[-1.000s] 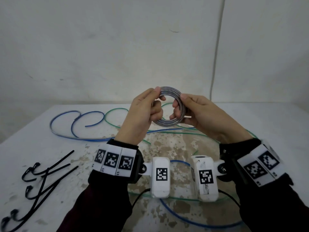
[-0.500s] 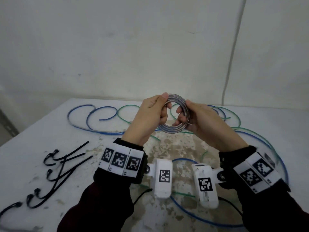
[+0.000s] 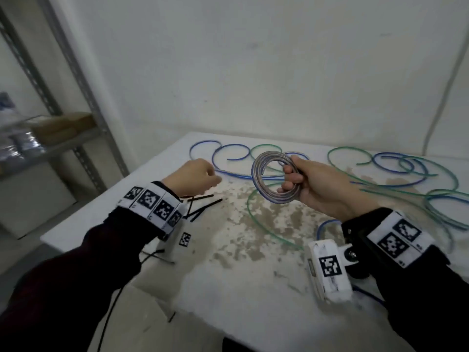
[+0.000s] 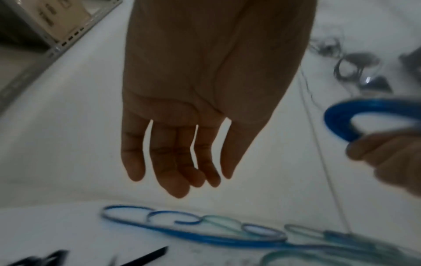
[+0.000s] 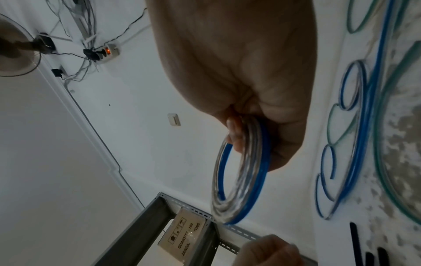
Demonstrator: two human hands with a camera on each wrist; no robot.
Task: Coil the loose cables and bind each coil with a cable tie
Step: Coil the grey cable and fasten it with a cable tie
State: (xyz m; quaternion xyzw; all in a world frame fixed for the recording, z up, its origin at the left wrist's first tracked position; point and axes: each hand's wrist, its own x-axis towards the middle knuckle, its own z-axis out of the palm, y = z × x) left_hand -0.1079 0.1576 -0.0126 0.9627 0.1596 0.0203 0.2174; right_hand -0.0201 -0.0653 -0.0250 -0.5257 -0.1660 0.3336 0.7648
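Observation:
A tight coil of clear and blue cable (image 3: 255,174) hangs upright above the table, gripped on its right side by my right hand (image 3: 291,177). The right wrist view shows the fingers curled through the coil (image 5: 241,198). My left hand (image 3: 203,179) hovers apart from it, to its left, just above several black cable ties (image 3: 203,207) on the table. In the left wrist view its fingers (image 4: 177,171) hang straight and hold nothing. Loose blue cable (image 3: 228,171) and green cable (image 3: 253,219) lie in loops on the table.
More blue and green loops (image 3: 406,168) spread over the table's right side. A grey metal shelf rack (image 3: 83,72) with a cardboard box (image 3: 63,128) stands left of the table's left edge (image 3: 101,199). A white wall rises right behind the table.
My left hand has let go of the coil and moved left and down to above the cable ties. The right hand alone holds the coil. The head view has swung left.

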